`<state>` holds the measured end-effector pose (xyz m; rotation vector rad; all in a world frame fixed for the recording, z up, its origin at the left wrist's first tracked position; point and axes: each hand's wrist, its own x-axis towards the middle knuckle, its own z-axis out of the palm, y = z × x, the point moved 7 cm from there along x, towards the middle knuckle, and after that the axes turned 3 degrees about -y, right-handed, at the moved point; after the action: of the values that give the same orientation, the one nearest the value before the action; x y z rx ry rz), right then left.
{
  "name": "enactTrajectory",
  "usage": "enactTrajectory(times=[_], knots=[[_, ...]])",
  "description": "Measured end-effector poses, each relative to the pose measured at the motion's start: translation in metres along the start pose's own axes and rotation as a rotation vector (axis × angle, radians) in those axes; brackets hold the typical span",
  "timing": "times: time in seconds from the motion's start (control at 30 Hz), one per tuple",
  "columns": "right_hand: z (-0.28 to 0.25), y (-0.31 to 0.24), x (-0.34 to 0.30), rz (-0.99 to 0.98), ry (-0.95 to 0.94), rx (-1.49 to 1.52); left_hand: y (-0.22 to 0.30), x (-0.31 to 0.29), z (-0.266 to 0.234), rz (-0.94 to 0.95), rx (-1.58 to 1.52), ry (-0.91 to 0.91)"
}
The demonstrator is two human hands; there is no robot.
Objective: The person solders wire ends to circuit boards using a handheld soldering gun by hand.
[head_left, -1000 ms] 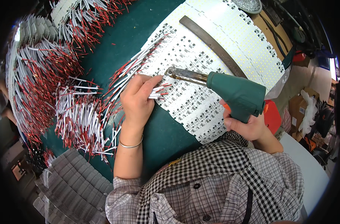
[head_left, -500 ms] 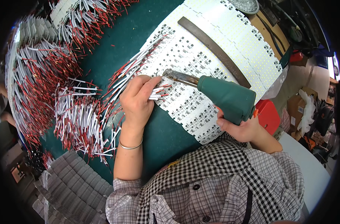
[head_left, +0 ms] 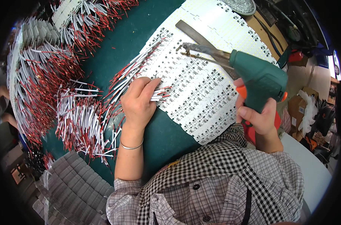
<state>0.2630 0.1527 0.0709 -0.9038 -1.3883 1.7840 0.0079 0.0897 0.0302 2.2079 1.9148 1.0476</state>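
My left hand (head_left: 138, 100) is closed around a small bunch of white and red wires (head_left: 161, 94), whose ends stick out to the right of the palm. Its thumb and forefinger pinch together at the edge of a white circuit board sheet (head_left: 200, 107); what lies between those fingertips is hidden. In my right hand (head_left: 258, 116) is a green soldering gun (head_left: 261, 74) with an orange trigger. Its dark metal tip points left and hangs over the sheet, apart from my left fingers. More wires (head_left: 135, 67) lie along the sheet's left edge.
A curved brown bar (head_left: 194, 33) rests across the sheet. Piles of wired strips (head_left: 35, 75) and loose wires (head_left: 82, 123) cover the left side of the green table (head_left: 159, 129). Grey ridged strips (head_left: 76, 183) lie lower left. A round metal dish (head_left: 239, 5) stands at far right.
My right hand has drawn the soldering gun up and to the right, taking its tip off the spot beside my left fingertips. My left hand has stayed almost still.
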Motion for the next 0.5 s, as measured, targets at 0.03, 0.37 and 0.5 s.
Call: enactTrajectory(times=[0.03, 0.37, 0.5], knots=[[-0.002, -0.003, 0.000, -0.007, 0.000, 0.000, 0.003, 0.001, -0.002, 0.005, 0.002, 0.004], [-0.047, -0.064, -0.017, -0.281, 0.221, -0.300, 0.010, 0.004, -0.035, -0.120, 0.047, 0.068], [-0.029, -0.059, -0.003, -0.312, 0.182, -0.208, 0.023, 0.002, -0.067, -0.366, -0.455, 0.319]])
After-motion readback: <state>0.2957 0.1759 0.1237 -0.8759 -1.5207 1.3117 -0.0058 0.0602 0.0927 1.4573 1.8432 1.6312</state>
